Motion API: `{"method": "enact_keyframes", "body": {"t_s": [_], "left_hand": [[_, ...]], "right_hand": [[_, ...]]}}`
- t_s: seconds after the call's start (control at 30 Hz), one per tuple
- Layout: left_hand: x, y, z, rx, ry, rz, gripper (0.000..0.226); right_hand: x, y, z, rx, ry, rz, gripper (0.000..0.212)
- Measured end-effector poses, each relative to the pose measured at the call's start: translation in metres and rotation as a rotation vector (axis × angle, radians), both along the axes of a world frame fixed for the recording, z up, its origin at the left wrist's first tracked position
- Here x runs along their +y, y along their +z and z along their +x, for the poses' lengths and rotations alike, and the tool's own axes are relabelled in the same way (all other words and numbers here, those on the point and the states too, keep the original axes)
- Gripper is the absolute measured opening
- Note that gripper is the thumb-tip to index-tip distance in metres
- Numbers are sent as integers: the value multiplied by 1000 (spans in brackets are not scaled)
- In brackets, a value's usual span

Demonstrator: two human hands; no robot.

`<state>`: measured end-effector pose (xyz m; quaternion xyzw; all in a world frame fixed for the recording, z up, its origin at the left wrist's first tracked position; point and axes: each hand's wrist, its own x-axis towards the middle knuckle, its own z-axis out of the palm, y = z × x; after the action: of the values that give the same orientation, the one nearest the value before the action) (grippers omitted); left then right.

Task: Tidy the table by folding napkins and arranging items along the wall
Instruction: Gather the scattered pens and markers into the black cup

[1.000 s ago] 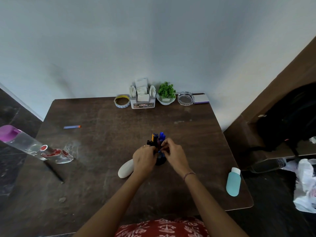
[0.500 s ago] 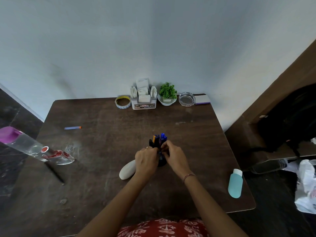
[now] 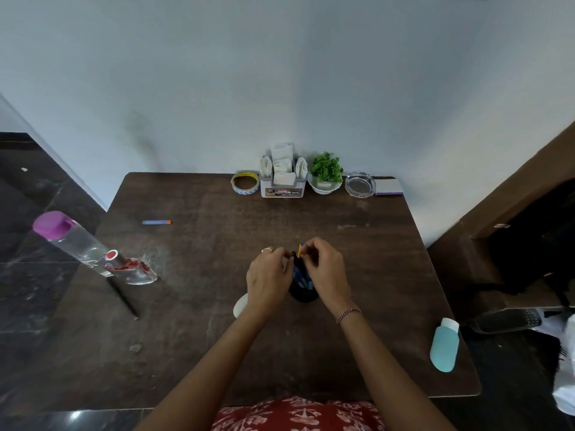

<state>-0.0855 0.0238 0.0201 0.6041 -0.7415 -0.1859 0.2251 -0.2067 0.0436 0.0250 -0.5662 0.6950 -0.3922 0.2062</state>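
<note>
Gripping pen cup (image 3: 303, 293) with my left hand (image 3: 267, 275) and right hand (image 3: 326, 272); napkin holder (image 3: 281, 185), plant (image 3: 326, 168) at wall (image 3: 280, 73); teal bottle (image 3: 445, 348), marker (image 3: 156, 222) left.

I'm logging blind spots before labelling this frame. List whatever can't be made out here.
1. Pen holder, head view: left hand and right hand cover its rim; pen count hidden.
2. Both grips, head view: fingertips tucked behind the hands' backs.
3. White object, head view: mostly under the left wrist; unidentifiable.
4. Napkin holder label: print too small.
5. White bag: cut by right edge.
</note>
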Motion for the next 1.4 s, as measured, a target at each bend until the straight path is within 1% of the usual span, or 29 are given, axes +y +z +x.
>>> {"method": "enact_keyframes", "body": {"t_s": [0.17, 0.3, 0.43, 0.53, 0.7, 0.77, 0.9, 0.97, 1.2, 1.4], "left_hand": [[-3, 1, 28, 63, 101, 8, 12], [-4, 0, 55, 120, 184, 5, 13], [-3, -7, 96, 177, 292, -7, 14], [-2, -14, 131, 197, 384, -15, 11], [-2, -31, 184, 239, 571, 53, 13], [-1, -36, 203, 255, 663, 99, 16], [0, -50, 237, 304, 868, 191, 21], [0, -57, 250, 365, 958, 256, 24], [-6, -82, 271, 529, 1076, 458, 29], [-14, -94, 270, 566, 1144, 559, 25]], "right_hand": [[-9, 7, 30, 10, 70, -71, 17], [-16, 7, 56, -20, 125, -92, 18], [-26, 3, 99, -50, 254, -103, 12], [-33, -5, 136, -100, 348, -64, 15], [-42, -23, 192, -150, 468, 97, 18], [-45, -33, 212, -191, 492, 209, 20], [-49, -55, 252, -349, 499, 479, 25], [-49, -67, 267, -345, 518, 558, 26], [-49, -93, 294, -264, 530, 698, 33], [-55, -104, 305, -375, 475, 783, 32]]}}
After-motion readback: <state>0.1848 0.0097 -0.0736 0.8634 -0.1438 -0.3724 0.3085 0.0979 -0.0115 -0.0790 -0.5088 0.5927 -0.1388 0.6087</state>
